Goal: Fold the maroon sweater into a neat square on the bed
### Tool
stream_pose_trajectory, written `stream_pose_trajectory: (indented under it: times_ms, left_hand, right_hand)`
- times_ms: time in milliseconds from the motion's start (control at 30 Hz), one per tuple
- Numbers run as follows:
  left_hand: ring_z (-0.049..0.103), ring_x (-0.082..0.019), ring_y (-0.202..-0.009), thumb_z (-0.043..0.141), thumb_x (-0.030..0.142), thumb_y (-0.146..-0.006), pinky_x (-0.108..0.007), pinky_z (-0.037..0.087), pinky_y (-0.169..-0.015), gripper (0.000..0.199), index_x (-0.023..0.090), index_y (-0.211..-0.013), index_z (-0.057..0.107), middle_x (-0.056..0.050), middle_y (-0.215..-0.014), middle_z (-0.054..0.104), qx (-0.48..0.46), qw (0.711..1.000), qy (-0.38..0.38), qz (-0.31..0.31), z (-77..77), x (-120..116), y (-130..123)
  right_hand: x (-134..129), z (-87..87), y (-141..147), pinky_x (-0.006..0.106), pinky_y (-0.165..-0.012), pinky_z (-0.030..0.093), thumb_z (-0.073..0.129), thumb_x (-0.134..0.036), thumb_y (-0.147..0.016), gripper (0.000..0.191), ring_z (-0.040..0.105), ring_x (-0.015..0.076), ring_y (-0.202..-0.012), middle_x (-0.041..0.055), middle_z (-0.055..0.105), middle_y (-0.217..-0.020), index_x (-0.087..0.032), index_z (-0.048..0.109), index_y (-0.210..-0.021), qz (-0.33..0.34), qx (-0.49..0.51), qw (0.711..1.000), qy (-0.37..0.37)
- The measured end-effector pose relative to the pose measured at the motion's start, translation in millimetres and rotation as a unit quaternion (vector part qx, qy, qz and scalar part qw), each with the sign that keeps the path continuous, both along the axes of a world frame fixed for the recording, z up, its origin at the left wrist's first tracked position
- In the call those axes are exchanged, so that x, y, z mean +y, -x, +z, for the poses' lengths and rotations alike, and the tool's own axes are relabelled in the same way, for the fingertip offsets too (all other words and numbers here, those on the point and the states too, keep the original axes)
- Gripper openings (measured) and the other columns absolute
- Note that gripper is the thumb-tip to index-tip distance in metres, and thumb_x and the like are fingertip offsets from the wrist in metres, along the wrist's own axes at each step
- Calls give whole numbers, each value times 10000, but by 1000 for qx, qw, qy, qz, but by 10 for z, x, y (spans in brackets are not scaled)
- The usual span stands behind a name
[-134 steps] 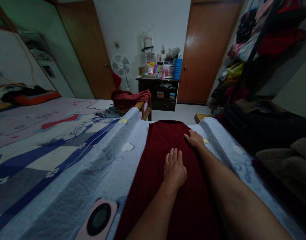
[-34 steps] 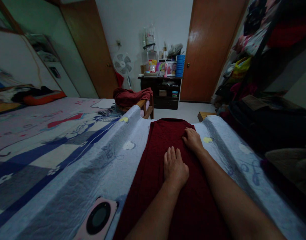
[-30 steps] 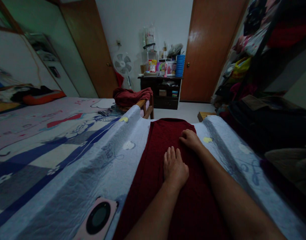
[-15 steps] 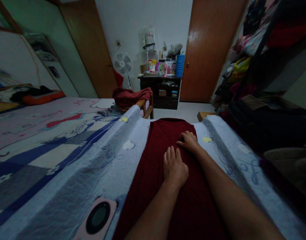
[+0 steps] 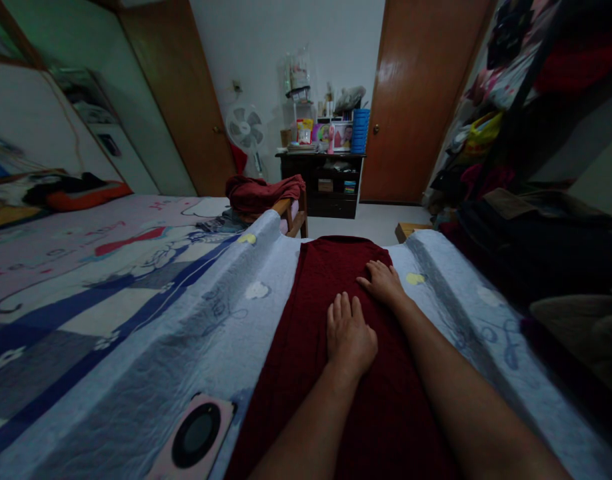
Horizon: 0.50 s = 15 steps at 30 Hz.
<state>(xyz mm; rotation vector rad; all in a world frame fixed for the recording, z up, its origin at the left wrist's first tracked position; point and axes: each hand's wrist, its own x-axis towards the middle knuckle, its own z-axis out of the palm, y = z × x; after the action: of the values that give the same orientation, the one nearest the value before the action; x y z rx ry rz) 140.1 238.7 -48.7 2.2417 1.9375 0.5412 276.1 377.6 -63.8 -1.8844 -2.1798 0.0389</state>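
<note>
A dark red garment (image 5: 311, 320) lies spread lengthwise over the pale blue patterned cloth (image 5: 246, 320), its far end near the cloth's far edge. My left hand (image 5: 350, 337) rests flat on the middle of the garment, fingers stretched forward. Farther away, along the garment's right edge, my right hand (image 5: 382, 281) lies palm down with its fingers apart and slightly bent. Neither hand grips anything. My forearms cover part of the garment's near portion.
A pink phone (image 5: 199, 437) lies face down on the cloth at the lower left. Bedding (image 5: 106, 280) spreads over the left side. Folded reddish cloth (image 5: 261, 192) sits on a wooden frame (image 5: 297, 217). Dark clothes (image 5: 541, 233) are piled at right. Beyond stand a fan (image 5: 245, 127) and a black cabinet (image 5: 316, 167).
My right hand has shifted slightly to the right over the garment, toward its edge. The left hand and the garment look unmoved.
</note>
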Motion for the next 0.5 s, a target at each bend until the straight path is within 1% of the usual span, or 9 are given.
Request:
stream_pose_trajectory:
  times_ms: [100, 200, 367, 500]
  left_hand:
    - [242, -287, -1422, 482, 267, -811, -458, 200, -1166, 630, 91, -1409, 390, -164, -1514, 336, 3, 1000, 2, -1, -8, 3, -1]
    - [239, -286, -1423, 481, 266, -816, -460, 198, -1167, 627, 93, -1412, 388, -162, -1516, 334, 5, 1000, 1, 0, -17, 5, -3]
    - [231, -285, -1426, 487, 282, -821, -456, 192, -1170, 628, 96, -1413, 390, -160, -1521, 326, 2, 1000, 5, -4, -12, 1, -1]
    - [227, -286, -1427, 486, 279, -823, -454, 191, -1171, 626, 96, -1413, 389, -160, -1521, 326, 4, 1000, 12, -3, 8, -4, -1]
  right_hand:
    - [-4, -2, 5, 563, -1106, 156, 439, -560, -891, 623, 216, 323, -1410, 109, 347, -1511, -182, 423, -1385, -24, -6, 999, 30]
    - [-10, 17, 3, 596, -1101, 127, 395, -619, -880, 685, 137, 364, -1426, 92, 264, -1551, -208, 381, -1427, -49, -12, 997, 56]
    - [-20, 44, 1, 573, -1110, 117, 332, -674, -874, 732, 94, 365, -1434, 99, 167, -1580, -237, 327, -1461, -74, -14, 994, 82]
    - [-27, 52, 1, 567, -1110, 126, 324, -705, -863, 761, 86, 366, -1436, 110, 148, -1583, -247, 307, -1471, -84, -9, 993, 86]
